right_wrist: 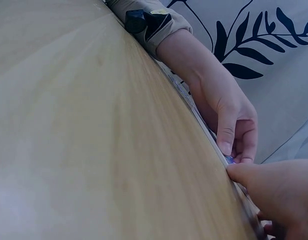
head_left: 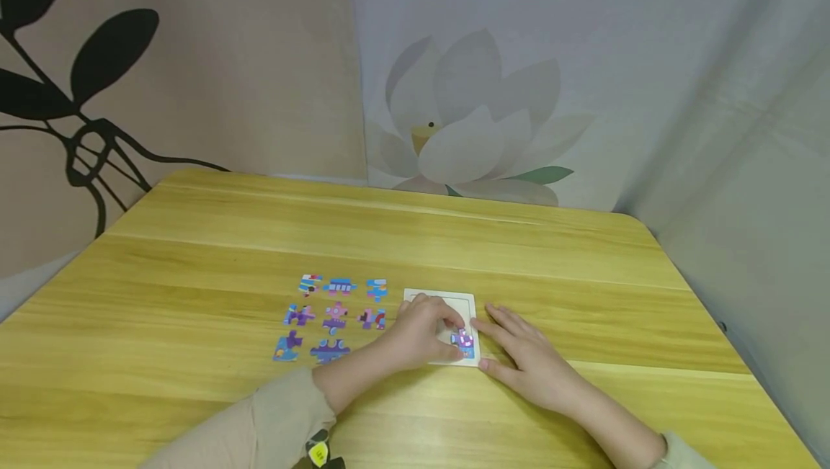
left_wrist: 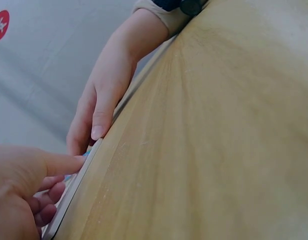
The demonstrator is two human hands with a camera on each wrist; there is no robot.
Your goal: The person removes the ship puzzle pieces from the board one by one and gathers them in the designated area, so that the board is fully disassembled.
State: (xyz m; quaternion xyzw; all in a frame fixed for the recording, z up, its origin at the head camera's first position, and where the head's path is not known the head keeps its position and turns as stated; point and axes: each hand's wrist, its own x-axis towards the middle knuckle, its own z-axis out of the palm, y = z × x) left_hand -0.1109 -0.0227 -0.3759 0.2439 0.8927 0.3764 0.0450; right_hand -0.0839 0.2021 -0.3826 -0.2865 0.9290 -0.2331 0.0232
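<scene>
With curled thumb and fingers, my left hand [head_left: 415, 336] pinches a purple-and-blue jigsaw piece [head_left: 462, 340] at the near right corner of a white puzzle tray [head_left: 460, 305]. The palm covers part of the tray. My right hand [head_left: 534, 362] rests on the table just right of the tray, fingers extended, with the index fingertip and thumb at its right edge. In the left wrist view, the left hand [left_wrist: 19, 185] reaches over the thin tray edge. From the right wrist, the piece shows only as a small purple-blue patch [right_wrist: 229, 159] under the left fingertips.
Several loose jigsaw pieces [head_left: 335, 315] lie spread in rough rows left of the tray, the near ones beside my left forearm. The wooden table [head_left: 214, 260] reaches back to a curtain [head_left: 486, 94] printed with a flower. A dark device with a yellow sticker [head_left: 318, 452] sits at the left sleeve.
</scene>
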